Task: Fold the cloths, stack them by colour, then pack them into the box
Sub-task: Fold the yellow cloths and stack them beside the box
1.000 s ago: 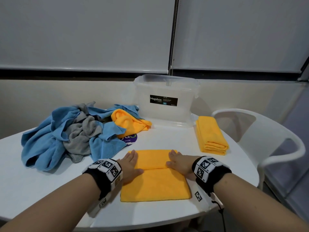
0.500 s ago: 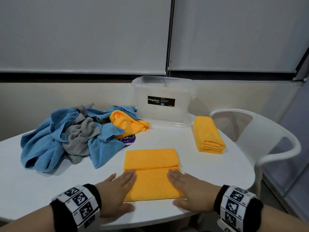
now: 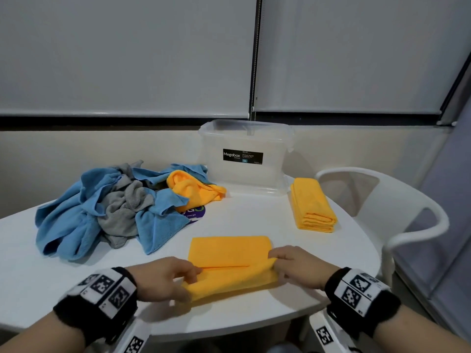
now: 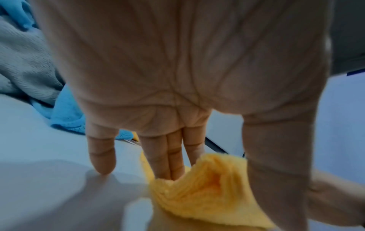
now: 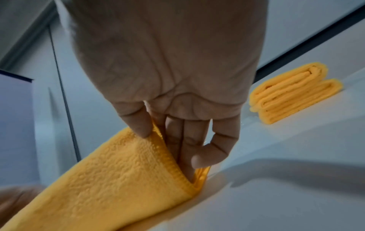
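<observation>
Folding is under way on one flat orange microfibre cloth (image 3: 230, 256) lying at the near edge of the round white counter (image 3: 242, 215). The left hand (image 3: 163, 281) pinches the cloth's near-left corner between thumb and fingers, and the right hand (image 3: 297, 267) pinches the near-right corner the same way, its fingers (image 5: 185, 146) tucked inside the raised fold; the near edge is lifted off the counter between them, apparently for the next fold away from the person.

Judging by how things lie, the task is at an early stage. A neat stack of folded orange cloths (image 3: 312, 208) sits to the right, just beside the clear lidded plastic storage box (image 3: 246, 159) at the back of the counter. On the left lies a rumpled heap of blue cloths (image 3: 76, 212) and grey cloths (image 3: 125, 207), with a crumpled orange cloth (image 3: 193, 191) at its right edge, none of them folded. So orange is nearly done, blue and grey are untouched, and nothing shows inside the box, whose lid appears to be on.
</observation>
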`<state>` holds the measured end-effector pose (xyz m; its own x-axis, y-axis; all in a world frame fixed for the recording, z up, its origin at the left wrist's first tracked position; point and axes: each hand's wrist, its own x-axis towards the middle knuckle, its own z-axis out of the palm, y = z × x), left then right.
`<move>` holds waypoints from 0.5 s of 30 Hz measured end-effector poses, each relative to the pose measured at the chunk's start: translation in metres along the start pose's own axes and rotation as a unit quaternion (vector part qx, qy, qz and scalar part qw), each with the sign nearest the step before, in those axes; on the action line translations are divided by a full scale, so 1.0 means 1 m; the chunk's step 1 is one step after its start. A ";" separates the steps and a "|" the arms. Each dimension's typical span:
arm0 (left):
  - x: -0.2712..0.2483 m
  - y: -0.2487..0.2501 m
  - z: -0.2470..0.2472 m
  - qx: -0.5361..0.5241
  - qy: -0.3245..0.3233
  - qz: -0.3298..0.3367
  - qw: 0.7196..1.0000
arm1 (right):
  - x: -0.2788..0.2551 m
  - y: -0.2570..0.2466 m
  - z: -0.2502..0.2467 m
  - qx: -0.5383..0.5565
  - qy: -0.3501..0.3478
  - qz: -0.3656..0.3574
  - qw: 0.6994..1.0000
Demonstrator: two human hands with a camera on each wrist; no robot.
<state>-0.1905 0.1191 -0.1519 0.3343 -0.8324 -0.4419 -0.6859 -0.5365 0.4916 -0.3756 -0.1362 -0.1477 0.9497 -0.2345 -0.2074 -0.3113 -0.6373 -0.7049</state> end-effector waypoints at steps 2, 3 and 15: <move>0.000 -0.005 -0.003 -0.029 0.003 0.000 1.000 | 0.006 0.000 0.000 0.047 0.007 0.033 0.998; 0.001 -0.007 -0.003 -0.028 0.020 0.003 0.999 | 0.009 -0.001 0.001 0.050 0.005 0.045 0.998; 0.055 0.017 -0.024 -0.092 0.180 -0.171 0.964 | 0.056 -0.005 -0.002 0.050 0.028 0.192 0.980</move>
<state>-0.1687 0.0611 -0.1499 0.7456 -0.5792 -0.3294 -0.3809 -0.7761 0.5025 -0.3213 -0.1477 -0.1541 0.7588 -0.4854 -0.4344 -0.6381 -0.4202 -0.6452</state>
